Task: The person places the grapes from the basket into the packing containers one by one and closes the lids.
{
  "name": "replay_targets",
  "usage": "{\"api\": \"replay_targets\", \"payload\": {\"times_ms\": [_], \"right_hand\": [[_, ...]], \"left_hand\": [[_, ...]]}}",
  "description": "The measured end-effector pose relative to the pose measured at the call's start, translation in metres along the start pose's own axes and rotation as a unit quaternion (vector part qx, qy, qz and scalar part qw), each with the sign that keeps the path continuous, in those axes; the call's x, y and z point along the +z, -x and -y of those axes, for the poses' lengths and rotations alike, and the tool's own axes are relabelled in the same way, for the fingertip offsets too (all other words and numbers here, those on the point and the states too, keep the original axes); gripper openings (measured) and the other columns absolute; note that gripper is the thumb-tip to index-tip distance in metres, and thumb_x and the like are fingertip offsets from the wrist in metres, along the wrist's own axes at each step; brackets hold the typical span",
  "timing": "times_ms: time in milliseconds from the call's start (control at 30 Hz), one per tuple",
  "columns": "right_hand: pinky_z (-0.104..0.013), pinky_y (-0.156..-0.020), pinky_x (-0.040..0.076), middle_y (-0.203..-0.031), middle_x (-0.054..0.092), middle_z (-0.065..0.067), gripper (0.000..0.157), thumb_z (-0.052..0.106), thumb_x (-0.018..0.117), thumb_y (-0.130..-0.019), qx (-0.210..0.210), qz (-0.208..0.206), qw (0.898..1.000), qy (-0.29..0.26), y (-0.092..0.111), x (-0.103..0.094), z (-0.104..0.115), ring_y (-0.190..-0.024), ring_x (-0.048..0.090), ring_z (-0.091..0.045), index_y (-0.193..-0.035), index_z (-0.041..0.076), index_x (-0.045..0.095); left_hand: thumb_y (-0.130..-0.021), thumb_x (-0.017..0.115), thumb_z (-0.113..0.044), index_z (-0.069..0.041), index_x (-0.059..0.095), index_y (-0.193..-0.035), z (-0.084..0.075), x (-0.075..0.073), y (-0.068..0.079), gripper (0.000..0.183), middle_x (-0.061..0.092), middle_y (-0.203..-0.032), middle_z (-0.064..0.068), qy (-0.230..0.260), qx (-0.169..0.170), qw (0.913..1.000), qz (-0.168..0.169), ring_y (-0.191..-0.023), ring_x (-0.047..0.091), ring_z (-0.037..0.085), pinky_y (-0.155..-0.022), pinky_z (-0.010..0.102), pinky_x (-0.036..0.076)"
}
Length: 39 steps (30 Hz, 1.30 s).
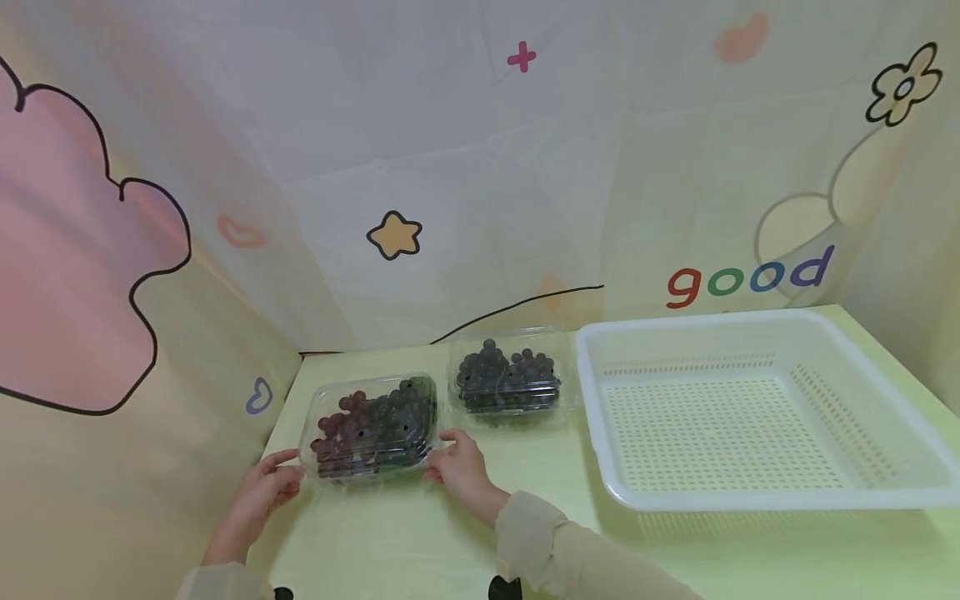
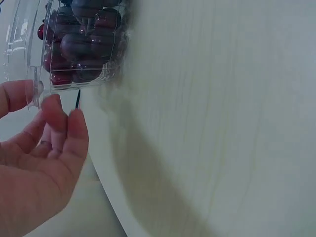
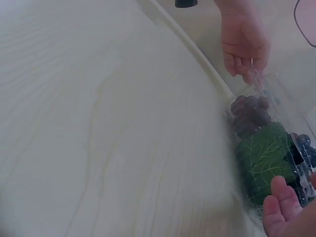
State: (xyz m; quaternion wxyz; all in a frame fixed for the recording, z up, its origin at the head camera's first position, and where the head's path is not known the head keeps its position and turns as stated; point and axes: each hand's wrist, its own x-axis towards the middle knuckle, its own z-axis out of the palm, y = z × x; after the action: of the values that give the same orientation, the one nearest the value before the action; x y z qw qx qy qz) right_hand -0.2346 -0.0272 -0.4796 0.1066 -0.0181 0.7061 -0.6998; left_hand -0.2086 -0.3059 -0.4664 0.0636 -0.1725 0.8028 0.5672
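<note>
A clear plastic clamshell box of grapes (image 1: 372,429) sits at the left of the table, its lid down over red grapes on one side and dark ones on the other. At its left end, my left hand (image 1: 264,493) pinches the thin rim between thumb and finger, as the left wrist view shows. My right hand (image 1: 462,472) grips the near right corner, with fingers along the front wall. Through that wall a green leaf (image 3: 264,153) shows among the grapes in the right wrist view. Some fingertips are hidden behind the rim.
Just right of the held box, a second clear box of dark grapes (image 1: 510,382) stands near the back wall. A large white plastic basket (image 1: 637,497) with a slotted bottom takes up the right side. Printed curtains (image 1: 450,167) close off the back and sides.
</note>
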Motion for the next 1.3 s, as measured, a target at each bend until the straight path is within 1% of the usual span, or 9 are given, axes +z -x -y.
{"api": "replay_targets", "payload": {"times_ms": [100,233,367,467,700,800,967,1167,1300], "right_hand": [[-0.027,-0.057,0.046,-0.081,0.061,-0.016,0.043,0.004,0.053,-0.082,-0.005,-0.012,0.999,0.031,0.0,-0.004,0.002,-0.068,0.06,-0.027,-0.121,-0.008,0.042],[-0.027,-0.059,0.043,-0.088,0.059,-0.015,0.041,0.007,0.055,-0.082,-0.014,-0.032,0.997,0.063,0.001,-0.008,0.005,-0.073,0.056,-0.02,-0.119,-0.005,0.045],[-0.029,-0.062,0.043,-0.093,0.056,-0.017,0.036,0.006,0.055,-0.08,-0.032,-0.048,0.995,0.079,0.003,-0.01,0.008,-0.079,0.054,-0.023,-0.115,-0.004,0.049],[-0.031,-0.065,0.044,-0.096,0.055,-0.018,0.035,0.006,0.054,-0.079,-0.044,-0.053,0.994,0.089,0.006,-0.012,0.011,-0.083,0.054,-0.025,-0.113,-0.004,0.051],[-0.031,-0.067,0.044,-0.1,0.054,-0.018,0.032,0.008,0.052,-0.081,-0.048,-0.032,0.994,0.098,0.012,-0.021,0.02,-0.084,0.055,-0.024,-0.111,0.0,0.051],[-0.031,-0.068,0.044,-0.103,0.054,-0.019,0.03,0.01,0.052,-0.082,-0.053,-0.027,0.993,0.1,0.015,-0.026,0.023,-0.085,0.054,-0.023,-0.111,0.001,0.052],[-0.029,-0.069,0.043,-0.103,0.054,-0.017,0.03,0.01,0.052,-0.083,-0.064,-0.011,0.993,0.098,0.023,-0.037,0.031,-0.085,0.053,-0.021,-0.111,0.001,0.052],[-0.028,-0.068,0.043,-0.105,0.054,-0.017,0.029,0.011,0.05,-0.085,-0.079,0.023,0.991,0.107,0.035,-0.054,0.044,-0.088,0.053,-0.022,-0.112,0.0,0.052],[-0.03,-0.072,0.043,-0.104,0.054,-0.015,0.026,0.011,0.05,-0.085,-0.095,0.026,0.988,0.118,0.043,-0.067,0.058,-0.091,0.053,-0.023,-0.109,0.0,0.053]], "left_hand": [[-0.089,0.043,-0.015,0.004,0.03,-0.131,-0.003,0.002,0.001,0.047,0.052,-0.093,0.001,-0.027,0.007,0.9994,-0.019,-0.076,0.048,0.002,-0.075,0.024,0.044],[-0.089,0.041,-0.016,0.002,0.036,-0.126,-0.015,0.01,0.003,0.042,0.044,-0.12,0.014,-0.046,0.031,0.993,-0.104,-0.09,0.043,0.004,-0.081,0.026,0.038],[-0.088,0.044,-0.016,-0.001,0.046,-0.118,-0.032,0.022,0.007,0.034,0.045,-0.12,0.013,-0.042,0.057,0.9768,-0.202,-0.096,0.04,0.011,-0.074,0.017,0.034],[-0.086,0.046,-0.013,-0.003,0.051,-0.113,-0.043,0.032,0.009,0.029,0.047,-0.118,0.012,-0.038,0.083,0.9687,-0.231,-0.102,0.041,0.017,-0.07,0.017,0.034],[-0.085,0.047,-0.008,0.0,0.053,-0.11,-0.06,0.053,0.011,0.027,0.046,-0.122,0.017,-0.048,0.144,0.969,-0.195,-0.115,0.039,0.03,-0.09,0.04,0.031],[-0.085,0.048,-0.01,-0.002,0.054,-0.11,-0.066,0.063,0.012,0.027,0.047,-0.121,0.014,-0.062,0.15,0.9708,-0.177,-0.11,0.042,0.026,-0.089,0.038,0.033],[-0.086,0.048,-0.008,-0.005,0.056,-0.11,-0.078,0.079,0.016,0.026,0.049,-0.121,0.009,-0.083,0.17,0.9695,-0.155,-0.097,0.051,0.021,-0.071,0.024,0.038],[-0.086,0.049,-0.008,-0.008,0.059,-0.104,-0.095,0.092,0.021,0.021,0.054,-0.116,0.004,-0.106,0.241,0.9487,-0.175,-0.08,0.046,0.011,-0.063,0.019,0.038],[-0.086,0.048,-0.007,-0.009,0.06,-0.106,-0.106,0.096,0.023,0.023,0.052,-0.122,0.002,-0.114,0.28,0.9361,-0.18,-0.075,0.046,0.007,-0.061,0.019,0.038]]}}
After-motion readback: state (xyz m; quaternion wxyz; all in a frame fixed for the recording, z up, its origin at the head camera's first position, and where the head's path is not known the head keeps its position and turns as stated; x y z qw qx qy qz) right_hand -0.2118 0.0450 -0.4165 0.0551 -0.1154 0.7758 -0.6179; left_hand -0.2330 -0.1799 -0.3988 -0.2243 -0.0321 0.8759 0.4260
